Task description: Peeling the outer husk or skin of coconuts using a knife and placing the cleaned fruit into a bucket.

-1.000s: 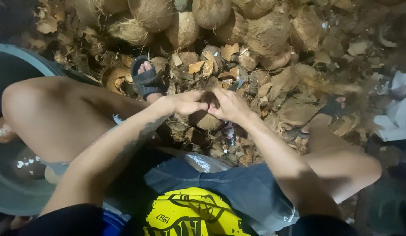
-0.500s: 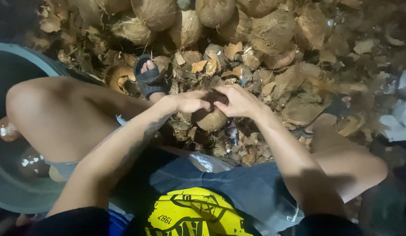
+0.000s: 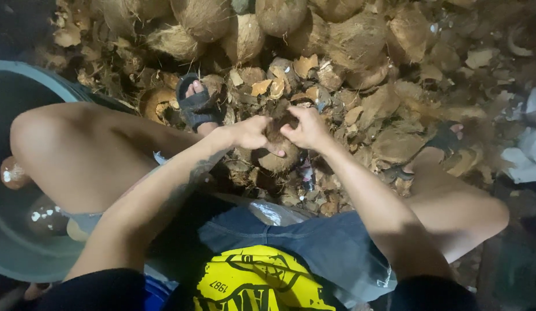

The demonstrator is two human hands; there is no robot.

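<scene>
The person sat low over a floor littered with husk scraps (image 3: 395,144), knees spread wide. Both hands met at one coconut (image 3: 278,155), held between the knees just above the litter. The left hand (image 3: 249,132) clasped its left side, fingers curled over the top. The right hand (image 3: 305,129) gripped the upper right edge, fingertips dug into the fibrous husk as if prying at it.

Compared with a second earlier, the hands had stayed on the same nut but closed tighter over its top; the right hand's fingers had shifted from lying across the shell to hooking at its rim. More of the rounded brown lower part showed beneath the palms, which suggested a piece of husk was coming loose.

Beyond the hands, a foot in a dark sandal (image 3: 199,103) rested among the scraps, and whole unhusked coconuts (image 3: 204,17) were piled at the far edge. At the left stood a large grey basin (image 3: 26,253) with round dark shapes inside.
</scene>
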